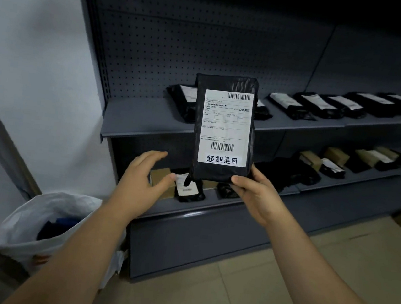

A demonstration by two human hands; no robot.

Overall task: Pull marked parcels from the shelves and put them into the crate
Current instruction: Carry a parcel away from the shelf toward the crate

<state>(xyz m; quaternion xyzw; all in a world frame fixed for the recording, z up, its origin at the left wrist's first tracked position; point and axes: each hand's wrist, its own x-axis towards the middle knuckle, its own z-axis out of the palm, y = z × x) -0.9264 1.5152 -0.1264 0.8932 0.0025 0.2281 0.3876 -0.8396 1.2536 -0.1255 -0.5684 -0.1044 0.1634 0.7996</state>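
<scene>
Item held: one black parcel [224, 129], upright, its white label [225, 127] facing the camera. The label carries two barcodes and a handwritten mark along its foot.

Right hand [257, 195]: it grips the parcel at the lower right corner, thumb across the front face and fingers curled behind. The whole parcel stands above the hand, in front of the shelving unit [148, 121] and clear of both shelves.

Left hand [141, 182]: fingers are loosely spread and hold nothing. It lies just left of the parcel's lower left corner; contact cannot be confirmed.

Count, upper shelf: a row of black parcels [317, 102] lying flat with labels up. About eight are discernible, two of them partly hidden behind the held parcel, and the far right ones are blurred.

Count, lower shelf: five brown cartons, one [163, 180] near the left hand and four farther right. Black parcels lie among them, but their number cannot be fixed in the dim light.

Near left, on the floor: one white sack [36, 220], mouth open, with dark items inside.
</scene>
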